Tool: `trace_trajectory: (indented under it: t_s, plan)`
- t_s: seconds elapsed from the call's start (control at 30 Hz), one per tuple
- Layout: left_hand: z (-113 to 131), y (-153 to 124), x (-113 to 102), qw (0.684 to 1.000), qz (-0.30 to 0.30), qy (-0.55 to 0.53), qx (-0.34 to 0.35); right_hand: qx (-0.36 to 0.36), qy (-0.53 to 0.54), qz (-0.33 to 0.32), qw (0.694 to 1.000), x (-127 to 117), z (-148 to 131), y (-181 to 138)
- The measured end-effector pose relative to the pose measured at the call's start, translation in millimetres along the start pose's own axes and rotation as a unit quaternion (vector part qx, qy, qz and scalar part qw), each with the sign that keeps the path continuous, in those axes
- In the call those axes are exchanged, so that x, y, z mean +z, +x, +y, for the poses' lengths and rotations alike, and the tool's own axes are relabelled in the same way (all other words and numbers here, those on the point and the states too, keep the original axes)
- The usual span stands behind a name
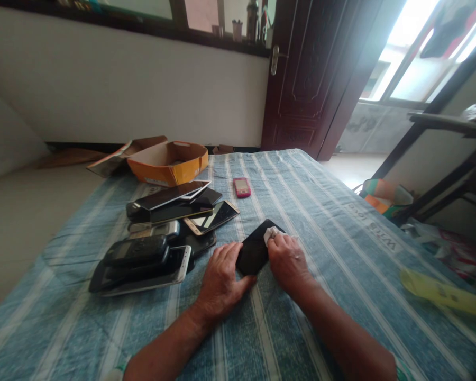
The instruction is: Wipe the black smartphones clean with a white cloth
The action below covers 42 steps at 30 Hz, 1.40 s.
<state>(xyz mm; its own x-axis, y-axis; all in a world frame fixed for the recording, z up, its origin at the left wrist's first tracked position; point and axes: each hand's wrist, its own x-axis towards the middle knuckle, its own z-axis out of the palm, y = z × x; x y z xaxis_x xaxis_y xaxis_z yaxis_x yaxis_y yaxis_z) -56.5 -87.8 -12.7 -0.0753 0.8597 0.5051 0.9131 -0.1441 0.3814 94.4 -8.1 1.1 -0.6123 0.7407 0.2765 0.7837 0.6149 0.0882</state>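
A black phone (pixel 255 247) lies flat on the blue striped cloth (pixel 321 211) in front of me. My left hand (pixel 221 280) rests on the cloth and holds the phone's near left edge, thumb under its lower corner. My right hand (pixel 287 260) is closed on a small white wipe (pixel 270 233) and presses it onto the phone's right side.
A pile of several phones (pixel 162 233) lies to the left. A small pink phone (pixel 241 187) sits further back. An orange cardboard box (pixel 167 161) stands at the far left corner. A yellow-green object (pixel 444 293) lies at the right edge. A dark door (pixel 313 69) stands behind.
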Motion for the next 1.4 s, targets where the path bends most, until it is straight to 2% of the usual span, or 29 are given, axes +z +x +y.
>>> trace_trajectory:
  t_s: [0.2, 0.4, 0.5, 0.63, 0.73, 0.97, 1.2, 1.27, 1.4]
  plan:
    - [-0.6, 0.0, 0.6, 1.0, 0.005, 0.009, 0.009, -0.063, 0.003, 0.033, 0.997, -0.5, -18.3, -15.3]
    - [-0.8, -0.8, -0.3, 1.0, -0.002, -0.004, -0.002, -0.004, -0.011, -0.031, 0.999, -3.0, 5.9, 13.6]
    - [-2.1, -1.2, -0.3, 1.0, -0.002, -0.003, -0.001, 0.006, -0.016, -0.041, 0.999, -4.5, 4.9, 19.8]
    - [-3.0, -1.0, 0.2, 1.0, -0.001, 0.007, 0.014, -0.048, -0.011, -0.026, 0.998, -7.4, -14.5, 4.5]
    - [-2.6, -0.6, 0.3, 1.0, -0.003, 0.008, 0.017, -0.08, 0.002, -0.02, 0.997, -10.2, -17.6, -0.4]
    - [-2.0, -1.0, -1.5, 1.0, -0.015, -0.011, -0.006, -0.027, -0.008, -0.062, 0.998, -11.7, 5.9, 33.4]
    - [-3.2, -1.6, 1.2, 1.0, 0.003, 0.004, 0.022, -0.123, 0.028, -0.019, 0.992, -8.5, -13.0, 14.6]
    - [-3.1, -1.9, 1.4, 1.0, -0.003, 0.004, 0.018, -0.115, 0.03, -0.026, 0.993, -8.4, -6.5, 17.6]
    - [-1.5, -1.9, 0.1, 1.0, -0.008, 0.004, 0.005, -0.047, 0.01, -0.049, 0.998, -6.5, 13.8, 32.4]
